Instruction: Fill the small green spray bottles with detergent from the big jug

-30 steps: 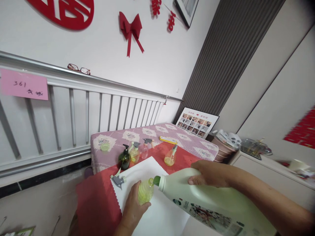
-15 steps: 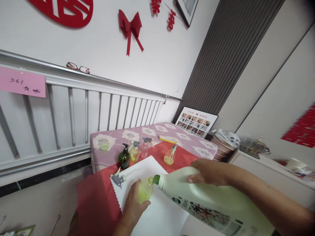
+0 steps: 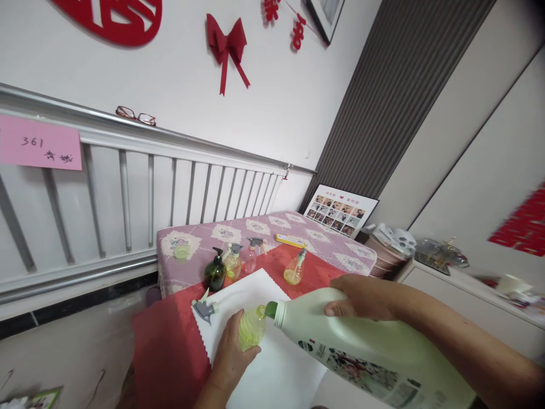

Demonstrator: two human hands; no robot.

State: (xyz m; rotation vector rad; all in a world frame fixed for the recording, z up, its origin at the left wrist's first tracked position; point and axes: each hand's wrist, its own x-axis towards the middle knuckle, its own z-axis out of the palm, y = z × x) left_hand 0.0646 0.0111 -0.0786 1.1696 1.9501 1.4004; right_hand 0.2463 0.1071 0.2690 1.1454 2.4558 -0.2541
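Note:
My left hand (image 3: pixel 233 347) is wrapped round a small yellow-green spray bottle (image 3: pixel 252 328) with its top off, tilted to the right. In my right hand (image 3: pixel 361 296) is a large pale green detergent jug (image 3: pixel 374 358), tipped so that its dark green spout (image 3: pixel 271 309) meets the small bottle's mouth. Whether liquid is flowing I cannot make out. A grey spray head (image 3: pixel 205 309) lies on the white sheet (image 3: pixel 272 375) left of the bottle. The jug's handle is hidden under my right fingers.
Behind the sheet stand a dark green pump bottle (image 3: pixel 215 272), a yellowish spray bottle (image 3: pixel 232 266), a pink spray bottle (image 3: pixel 248 260) and a clear spray bottle (image 3: pixel 293 270). A red cloth (image 3: pixel 166 341) lies over the patterned bed cover (image 3: pixel 251 230). A radiator (image 3: pixel 183 187) runs behind.
Almost nothing differs. The view has shifted very slightly; both hands keep their hold, and the spout stays at the small bottle's mouth.

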